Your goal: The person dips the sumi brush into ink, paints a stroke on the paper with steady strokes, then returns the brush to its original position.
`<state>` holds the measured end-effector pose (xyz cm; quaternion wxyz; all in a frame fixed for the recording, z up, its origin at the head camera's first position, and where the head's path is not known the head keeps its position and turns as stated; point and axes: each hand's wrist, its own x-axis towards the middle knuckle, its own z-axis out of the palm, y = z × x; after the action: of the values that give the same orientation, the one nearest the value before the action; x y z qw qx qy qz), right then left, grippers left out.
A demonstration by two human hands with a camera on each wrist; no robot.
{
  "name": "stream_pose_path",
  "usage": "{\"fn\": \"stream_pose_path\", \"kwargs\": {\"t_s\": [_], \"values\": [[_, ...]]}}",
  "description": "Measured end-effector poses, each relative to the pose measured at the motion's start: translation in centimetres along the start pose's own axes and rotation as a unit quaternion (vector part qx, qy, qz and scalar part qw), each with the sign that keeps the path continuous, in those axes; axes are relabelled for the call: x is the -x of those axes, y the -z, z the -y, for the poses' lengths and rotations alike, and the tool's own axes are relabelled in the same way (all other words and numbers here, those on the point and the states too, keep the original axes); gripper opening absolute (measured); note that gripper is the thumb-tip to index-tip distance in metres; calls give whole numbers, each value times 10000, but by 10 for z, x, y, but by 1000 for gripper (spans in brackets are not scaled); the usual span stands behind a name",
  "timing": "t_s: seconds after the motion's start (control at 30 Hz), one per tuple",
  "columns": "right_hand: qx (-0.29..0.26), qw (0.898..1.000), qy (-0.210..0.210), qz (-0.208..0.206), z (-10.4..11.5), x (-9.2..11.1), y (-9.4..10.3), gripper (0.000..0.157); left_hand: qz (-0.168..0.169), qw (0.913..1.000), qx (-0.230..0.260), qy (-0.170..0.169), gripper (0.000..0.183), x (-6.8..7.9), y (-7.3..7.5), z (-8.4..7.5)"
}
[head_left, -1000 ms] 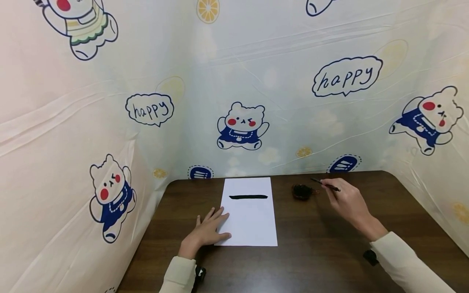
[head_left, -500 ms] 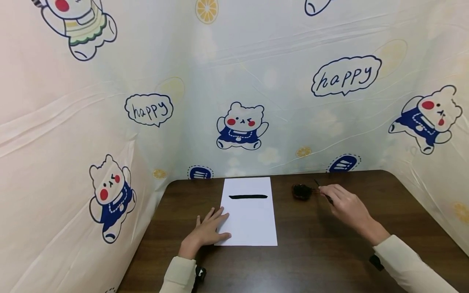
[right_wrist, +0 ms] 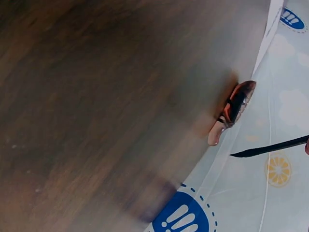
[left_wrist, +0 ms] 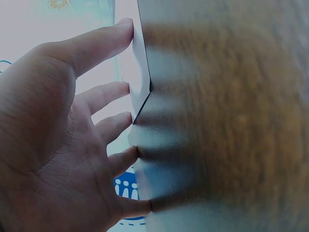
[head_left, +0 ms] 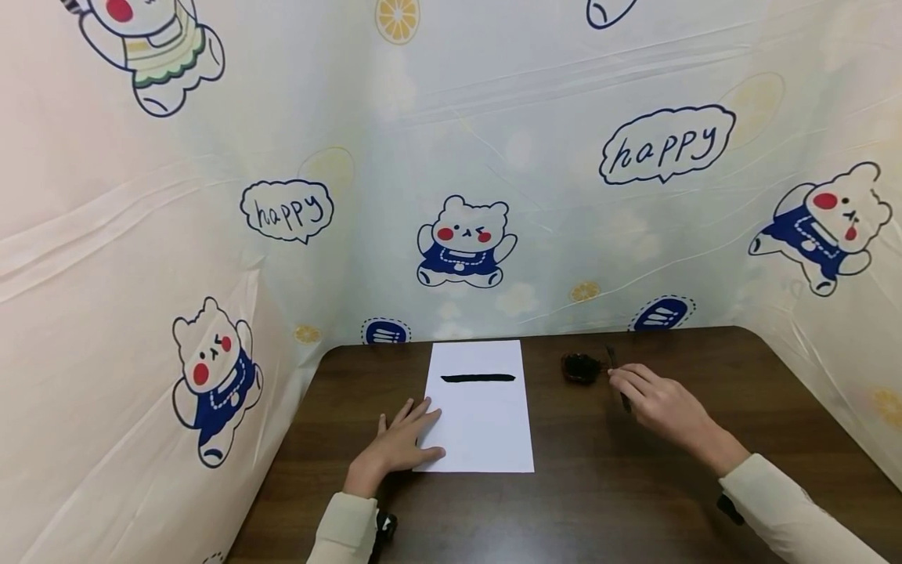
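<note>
A white sheet of paper [head_left: 479,431] lies on the table with one thick black horizontal stroke [head_left: 478,378] across its upper half. My left hand [head_left: 398,446] rests with spread fingers on the sheet's left edge; the left wrist view shows its fingertips [left_wrist: 126,29] at the paper's border. To the right, my right hand [head_left: 662,407] pinches a thin dark brush [head_left: 611,357]. In the right wrist view the pointed end of the brush [right_wrist: 260,150] stands apart from a small brownish, glassy ink dish [right_wrist: 237,104]. That dish [head_left: 581,368] sits left of the right hand.
The brown wooden table [head_left: 564,517] ends at the back against a pale printed cloth [head_left: 550,235], which also hangs at both sides. Both forearms wear light sleeves [head_left: 775,493], with a dark wrist device under each.
My right hand has shifted slightly toward me, and the brush in it has swung from slanting left to pointing nearly straight away from me. My left hand and the paper stay in place.
</note>
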<state>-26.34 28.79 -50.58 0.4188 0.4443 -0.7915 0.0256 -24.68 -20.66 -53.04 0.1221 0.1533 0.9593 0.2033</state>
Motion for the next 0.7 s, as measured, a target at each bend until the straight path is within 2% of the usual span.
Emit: {"fn": "stream_pose_path", "kwargs": {"t_s": [0.2, 0.7], "values": [[189, 9989, 309, 284, 1, 4, -3, 50, 0, 10000, 13, 26, 78, 1, 0, -1], [587, 9911, 1012, 631, 6, 5, -10, 60, 53, 10000, 34, 14, 78, 0, 2, -1]]}}
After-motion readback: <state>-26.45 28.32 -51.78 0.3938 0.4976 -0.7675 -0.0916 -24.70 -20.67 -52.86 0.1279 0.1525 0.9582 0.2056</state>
